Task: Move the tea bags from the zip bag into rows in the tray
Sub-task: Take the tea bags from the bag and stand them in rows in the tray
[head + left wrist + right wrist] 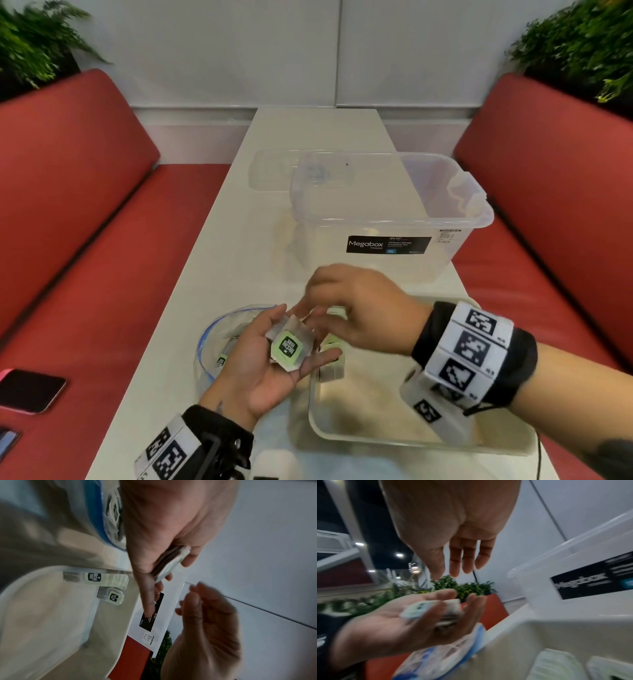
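Note:
My left hand (pixel 308 368) lies palm up over the zip bag's right edge and grips a small stack of green-labelled tea bags (pixel 289 347). The left wrist view shows the thumb and fingers (pixel 154 534) curled round that stack (pixel 173 559). My right hand (pixel 325 301) hovers just above it, fingers relaxed and empty, which the right wrist view (pixel 458 566) confirms. The clear zip bag (pixel 219 335) with a blue seal lies on the table and holds more tea bags. The beige tray (pixel 411 442) sits to the right, with tea bags (pixel 106 580) lined up along its left wall.
A clear Megabox storage box (pixel 387 219) stands behind the tray, with its lid (pixel 274 171) further back. Red benches flank the narrow white table. Two phones (pixel 30 390) lie on the left bench. A white object (pixel 277 462) sits at the table's near edge.

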A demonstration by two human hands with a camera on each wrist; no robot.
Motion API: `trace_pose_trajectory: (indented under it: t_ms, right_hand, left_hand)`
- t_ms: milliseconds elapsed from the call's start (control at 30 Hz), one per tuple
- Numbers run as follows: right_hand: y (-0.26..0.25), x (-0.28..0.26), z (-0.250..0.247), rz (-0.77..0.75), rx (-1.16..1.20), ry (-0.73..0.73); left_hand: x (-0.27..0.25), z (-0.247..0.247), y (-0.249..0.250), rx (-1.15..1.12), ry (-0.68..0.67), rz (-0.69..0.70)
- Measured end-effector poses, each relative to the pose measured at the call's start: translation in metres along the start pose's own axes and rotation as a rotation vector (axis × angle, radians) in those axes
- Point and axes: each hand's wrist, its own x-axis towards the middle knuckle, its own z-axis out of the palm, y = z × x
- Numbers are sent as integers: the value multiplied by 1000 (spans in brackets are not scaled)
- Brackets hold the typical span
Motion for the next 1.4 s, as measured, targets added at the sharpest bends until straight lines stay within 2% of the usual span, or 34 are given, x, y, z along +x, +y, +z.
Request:
trace_pose_trajectory:
  t_ms: [67,133,233,500,567,633,700,733,833,933,1067,1400]
  right_hand:
    - [-16,0,6,-167,-40,-88]
    - [-22,0,12,-259,-157,-157]
    - [-25,-4,15,-294,-253,-181]
    - [-34,-17,18,-326,-254,-208]
    - [-36,-14,9,-263,-167,-212]
    - [-36,-9,-3,-38,-3,-176]
    - [-30,-5,-13,273,237,-163]
    - [-26,-2,-17,377,334,-133]
    - [-12,2,-24,544,452,-66]
    - [-3,2,-26,591,378,-78]
    - [0,3,-27,616,288,-58]
    - [2,2,-38,581,57,-150]
  left_hand:
    - [-2,5,-3,84,43,26]
    - [-7,10,-4,170,90,45]
    - [-13,12,-6,197,85,34]
    - [-20,10,-14,265,-44,-84]
    - [-18,5,-14,241,-75,-100]
    - [-16,1,-12,199,-83,-84]
    - [-15,-3,-10,201,-71,-12]
    - [-15,-3,-9,218,-67,33]
    - [-17,-5,-7,331,-58,181]
    - [-18,-7,-6,552,-68,302]
    - [-20,-3,-10,806,-92,341]
    - [-16,-2,-14,876,-74,352]
